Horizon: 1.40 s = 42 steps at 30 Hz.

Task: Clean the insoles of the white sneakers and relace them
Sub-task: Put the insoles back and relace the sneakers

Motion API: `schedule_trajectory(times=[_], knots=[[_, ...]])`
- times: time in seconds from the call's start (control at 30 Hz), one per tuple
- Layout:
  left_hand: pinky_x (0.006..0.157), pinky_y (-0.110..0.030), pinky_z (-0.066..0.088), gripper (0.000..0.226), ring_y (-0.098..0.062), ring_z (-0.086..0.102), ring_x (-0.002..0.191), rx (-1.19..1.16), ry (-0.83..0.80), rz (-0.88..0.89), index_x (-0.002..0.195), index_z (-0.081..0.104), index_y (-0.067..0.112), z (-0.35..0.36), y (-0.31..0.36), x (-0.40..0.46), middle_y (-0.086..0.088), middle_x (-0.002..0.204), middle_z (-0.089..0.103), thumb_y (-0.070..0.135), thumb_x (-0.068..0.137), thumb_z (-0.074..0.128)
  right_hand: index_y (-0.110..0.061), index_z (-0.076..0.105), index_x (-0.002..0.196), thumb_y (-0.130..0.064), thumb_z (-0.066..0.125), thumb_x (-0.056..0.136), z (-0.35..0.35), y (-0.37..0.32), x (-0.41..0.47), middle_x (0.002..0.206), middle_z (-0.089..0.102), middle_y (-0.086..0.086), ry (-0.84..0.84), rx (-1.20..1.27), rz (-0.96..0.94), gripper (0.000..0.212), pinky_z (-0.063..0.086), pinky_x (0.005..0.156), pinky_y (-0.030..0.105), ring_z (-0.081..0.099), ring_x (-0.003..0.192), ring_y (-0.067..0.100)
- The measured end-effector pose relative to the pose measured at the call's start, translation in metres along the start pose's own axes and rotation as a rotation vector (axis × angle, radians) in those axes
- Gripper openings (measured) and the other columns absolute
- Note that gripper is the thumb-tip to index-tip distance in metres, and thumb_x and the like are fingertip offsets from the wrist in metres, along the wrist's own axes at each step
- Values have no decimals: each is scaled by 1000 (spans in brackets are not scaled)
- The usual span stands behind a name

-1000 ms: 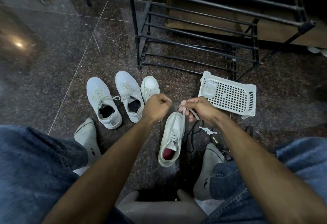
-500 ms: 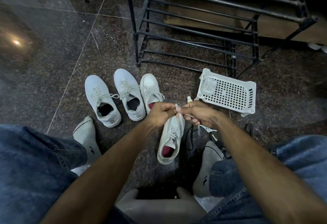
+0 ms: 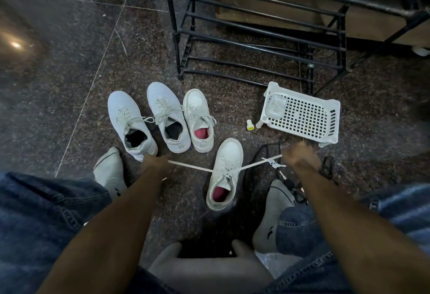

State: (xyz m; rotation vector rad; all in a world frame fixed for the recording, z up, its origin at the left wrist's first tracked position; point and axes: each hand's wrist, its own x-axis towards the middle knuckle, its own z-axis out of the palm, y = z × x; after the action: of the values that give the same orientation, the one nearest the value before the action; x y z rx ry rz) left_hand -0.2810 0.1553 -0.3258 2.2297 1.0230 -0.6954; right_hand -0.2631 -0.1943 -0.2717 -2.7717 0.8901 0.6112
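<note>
A white sneaker (image 3: 226, 168) with a red insole lies on the floor between my feet. Its white lace (image 3: 189, 166) is stretched taut to both sides. My left hand (image 3: 153, 162) is closed on the lace's left end, near the heel of a pale sneaker. My right hand (image 3: 301, 157), blurred, grips the right end of the lace. Its mate, a second white sneaker (image 3: 197, 117) with a red insole, stands laced further off.
Two pale grey sneakers (image 3: 130, 121) (image 3: 166, 114) stand left of the mate. A white perforated basket (image 3: 302, 115) lies upside down at right, a small yellow-capped bottle (image 3: 249, 125) beside it. A black shoe rack (image 3: 256, 26) stands behind. Black laces (image 3: 260, 154) lie by my right foot.
My hands were together above the sneaker's toe; now they have pulled wide apart, left and right, drawing the lace ends tight across the shoe.
</note>
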Motion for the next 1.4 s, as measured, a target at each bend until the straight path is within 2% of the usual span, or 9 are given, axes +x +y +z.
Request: schedule_trajectory(times=[0.2, 0.37, 0.43, 0.6, 0.77, 0.9, 1.1, 1.27, 1.4], knots=[[94, -40, 47, 30, -38, 58, 114, 102, -32, 219, 120, 63, 4, 17, 3, -1, -17, 120, 64, 11, 93, 53, -10, 54, 125, -27, 53, 92, 19, -5, -16, 130, 55, 14, -148, -282, -149, 37, 46, 94, 42, 55, 118, 33], [97, -35, 49, 33, -17, 63, 109, 167, -354, 468, 115, 69, 24, 64, 0, -17, 5, 114, 69, 15, 85, 60, -27, 59, 124, -21, 55, 86, 58, -33, -41, 132, 54, 8, -367, -211, -526, 38, 46, 98, 40, 51, 121, 30], [96, -35, 49, 30, -18, 64, 109, 179, -418, 512, 113, 70, 27, 80, -2, -25, 3, 115, 70, 19, 85, 64, -23, 59, 122, -22, 54, 87, 73, -42, -53, 131, 54, 7, -394, -198, -591, 36, 44, 97, 40, 49, 123, 30], [83, -36, 53, 19, -28, 66, 101, 307, -275, 541, 102, 72, 26, 77, 6, -54, -4, 107, 72, 31, 90, 58, -17, 62, 118, -17, 47, 91, 85, -48, -65, 124, 58, 10, -264, -228, -587, 31, 45, 93, 41, 52, 118, 32], [82, -36, 53, 14, -25, 67, 97, 363, -347, 577, 93, 69, 22, 67, 6, -50, -5, 102, 72, 25, 88, 56, -19, 67, 97, -24, 51, 87, 77, -45, -57, 112, 66, 11, -406, -145, -562, 20, 46, 79, 33, 61, 105, 32], [91, -38, 52, 24, -18, 65, 103, 234, -428, 614, 105, 69, 29, 74, -2, -38, 4, 110, 71, 29, 81, 62, -20, 67, 77, -30, 60, 82, 76, -44, -50, 101, 69, 5, -510, 14, -459, 14, 44, 73, 26, 63, 95, 27], [82, -36, 54, 17, -20, 67, 94, 212, -310, 642, 96, 73, 27, 74, 4, -52, 4, 101, 73, 31, 82, 64, -21, 48, 67, -28, 66, 78, 81, -43, -49, 76, 59, -2, -489, 137, -404, 22, 44, 66, 29, 60, 79, 23], [75, -37, 54, 7, -24, 67, 88, 299, -268, 680, 81, 67, 25, 75, 10, -54, 2, 90, 71, 28, 81, 61, -27, 54, 85, -24, 66, 81, 82, -44, -49, 93, 66, 1, -492, 125, -449, 13, 45, 72, 28, 62, 86, 22], [76, -36, 50, 17, -32, 64, 92, 404, -185, 631, 89, 63, 20, 68, 14, -55, -8, 96, 69, 36, 85, 59, -21, 64, 76, -16, 63, 81, 78, -39, -40, 92, 70, 1, -425, -66, -470, 7, 46, 75, 24, 65, 88, 21]])
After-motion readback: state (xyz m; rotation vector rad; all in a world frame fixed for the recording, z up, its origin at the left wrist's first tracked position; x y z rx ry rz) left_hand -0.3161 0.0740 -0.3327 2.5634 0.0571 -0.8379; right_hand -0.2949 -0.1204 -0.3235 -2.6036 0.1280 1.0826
